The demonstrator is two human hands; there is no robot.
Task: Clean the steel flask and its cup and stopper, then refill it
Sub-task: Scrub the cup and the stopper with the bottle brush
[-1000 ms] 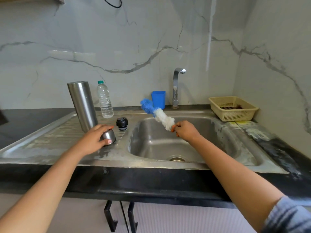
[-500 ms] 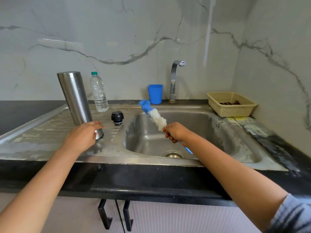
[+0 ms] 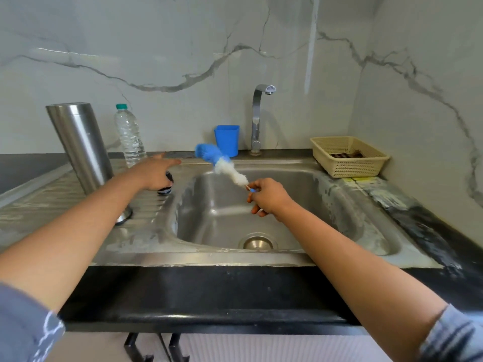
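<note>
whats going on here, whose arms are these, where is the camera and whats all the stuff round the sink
There is no machine here. These are a person's two bare arms, filmed by one wide-angle camera worn on their head, looking forward and down at the hands.

The right hand grips the handle of a blue-and-white bottle brush above the sink. The left hand reaches with straight fingers over a black stopper; whether it touches it cannot be told.

On the draining board stand the steel flask and a plastic water bottle. A small steel cup peeks out from behind the left arm. Behind the sink are a tap and a blue tumbler. A beige basket sits at the right.
</note>
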